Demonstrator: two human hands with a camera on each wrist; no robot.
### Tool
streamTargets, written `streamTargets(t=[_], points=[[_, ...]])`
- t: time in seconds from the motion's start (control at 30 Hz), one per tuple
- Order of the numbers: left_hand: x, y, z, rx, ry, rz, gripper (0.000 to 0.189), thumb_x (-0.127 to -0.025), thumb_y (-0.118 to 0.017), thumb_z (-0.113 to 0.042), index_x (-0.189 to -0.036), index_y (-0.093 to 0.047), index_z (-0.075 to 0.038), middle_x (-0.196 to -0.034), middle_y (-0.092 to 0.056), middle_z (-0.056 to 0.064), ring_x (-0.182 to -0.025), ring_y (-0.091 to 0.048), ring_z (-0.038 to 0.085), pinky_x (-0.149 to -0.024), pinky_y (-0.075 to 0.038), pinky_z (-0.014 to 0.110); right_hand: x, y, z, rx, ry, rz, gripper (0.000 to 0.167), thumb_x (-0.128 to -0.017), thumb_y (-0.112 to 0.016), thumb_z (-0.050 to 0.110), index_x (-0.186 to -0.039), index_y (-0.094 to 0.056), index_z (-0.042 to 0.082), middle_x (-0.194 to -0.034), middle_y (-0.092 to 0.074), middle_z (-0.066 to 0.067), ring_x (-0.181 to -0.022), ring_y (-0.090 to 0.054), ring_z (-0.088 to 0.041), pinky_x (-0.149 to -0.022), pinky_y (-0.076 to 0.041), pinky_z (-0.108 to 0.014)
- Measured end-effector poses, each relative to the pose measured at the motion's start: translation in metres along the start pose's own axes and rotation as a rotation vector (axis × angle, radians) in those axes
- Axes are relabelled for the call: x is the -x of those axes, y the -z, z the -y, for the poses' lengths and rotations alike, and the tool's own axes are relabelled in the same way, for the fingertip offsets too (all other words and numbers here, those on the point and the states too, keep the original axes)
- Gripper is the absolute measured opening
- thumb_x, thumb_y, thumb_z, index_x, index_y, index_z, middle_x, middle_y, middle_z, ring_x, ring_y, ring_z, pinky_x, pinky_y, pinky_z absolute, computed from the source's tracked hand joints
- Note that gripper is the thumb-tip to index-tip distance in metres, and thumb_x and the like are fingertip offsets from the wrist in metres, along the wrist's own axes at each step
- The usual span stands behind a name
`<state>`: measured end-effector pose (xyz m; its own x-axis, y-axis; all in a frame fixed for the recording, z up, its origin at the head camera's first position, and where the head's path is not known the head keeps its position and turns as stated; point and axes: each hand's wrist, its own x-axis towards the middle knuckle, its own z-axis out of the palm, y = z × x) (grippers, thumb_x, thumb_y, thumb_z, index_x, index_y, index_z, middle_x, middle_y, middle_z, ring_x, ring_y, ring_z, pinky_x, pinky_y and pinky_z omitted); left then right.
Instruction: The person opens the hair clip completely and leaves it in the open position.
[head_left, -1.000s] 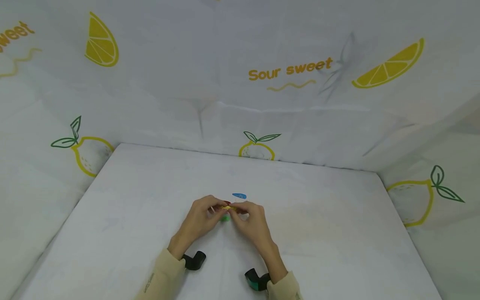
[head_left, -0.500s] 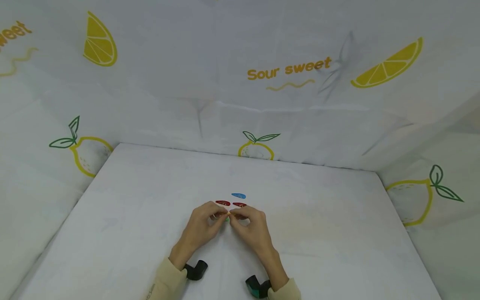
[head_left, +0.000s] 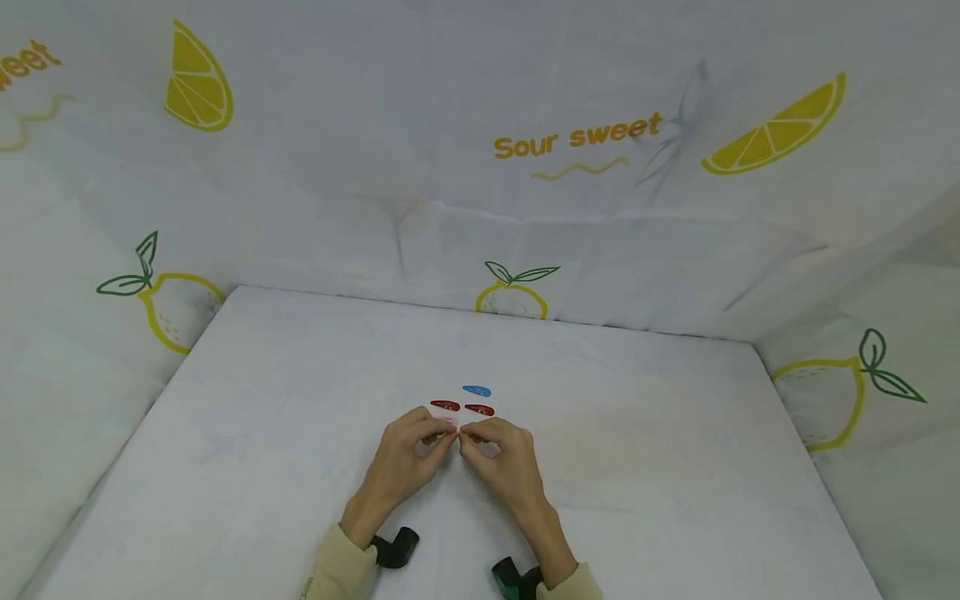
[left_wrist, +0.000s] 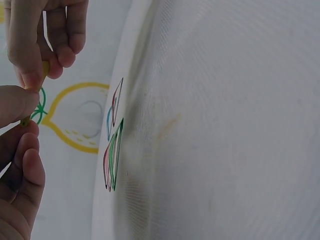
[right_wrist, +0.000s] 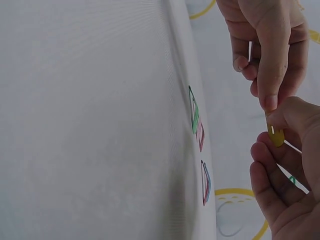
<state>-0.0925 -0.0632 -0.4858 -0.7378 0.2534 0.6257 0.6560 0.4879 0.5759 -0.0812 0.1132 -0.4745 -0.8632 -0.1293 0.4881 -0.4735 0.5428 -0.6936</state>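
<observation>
My left hand (head_left: 405, 454) and right hand (head_left: 504, 458) meet fingertip to fingertip above the table. Between them, thumbs and forefingers pinch a small yellow snap hair clip (right_wrist: 276, 137), mostly covered by the fingers. Just beyond the hands in the head view lie a left red hair clip (head_left: 446, 406), a right red hair clip (head_left: 480, 410) and, farther back, a blue hair clip (head_left: 477, 390). A pinkish clip (head_left: 447, 419) shows partly above the left fingertips. The right wrist view also has a green hair clip (right_wrist: 193, 112) on the table, hidden by the hands in the head view.
The white table (head_left: 675, 467) is backed by an upright white cloth (head_left: 360, 167) printed with lemons, and similar cloth stands at both sides. A black device (head_left: 397, 547) is at the left wrist, and another black device (head_left: 516, 577) at the right.
Both hands have drawn slightly toward the body, still pinching the yellow clip, which now hardly shows in the head view. Both red clips have come into full view beyond them.
</observation>
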Motion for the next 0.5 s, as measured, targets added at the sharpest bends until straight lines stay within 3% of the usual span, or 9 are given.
streamTargets(t=[0.17, 0.5], points=[[0.0013, -0.0021, 0.0015, 0.005, -0.033, -0.024, 0.015, -0.079, -0.084, 0.001, -0.09, -0.078, -0.007, -0.075, -0.063, -0.001, -0.066, -0.056, 0.012, -0.061, -0.047, 0.019, 0.0011, 0.0007, 0.0017, 0.003, -0.005, -0.009, 0.016, -0.077, -0.078, -0.008, -0.084, -0.082, 0.006, -0.081, -0.078, 0.0, -0.074, -0.07, -0.011, -0.071, -0.058, -0.023], [0.0024, -0.0013, -0.0007, -0.008, -0.038, -0.037, 0.014, -0.078, -0.085, 0.0, -0.088, -0.079, -0.007, -0.073, -0.062, -0.001, -0.064, -0.055, 0.01, -0.061, -0.046, 0.014, 0.0023, 0.0003, 0.0034, 0.001, 0.013, -0.032, 0.014, -0.077, -0.08, -0.005, -0.084, -0.082, 0.006, -0.083, -0.078, -0.002, -0.074, -0.071, -0.016, -0.07, -0.059, -0.024]])
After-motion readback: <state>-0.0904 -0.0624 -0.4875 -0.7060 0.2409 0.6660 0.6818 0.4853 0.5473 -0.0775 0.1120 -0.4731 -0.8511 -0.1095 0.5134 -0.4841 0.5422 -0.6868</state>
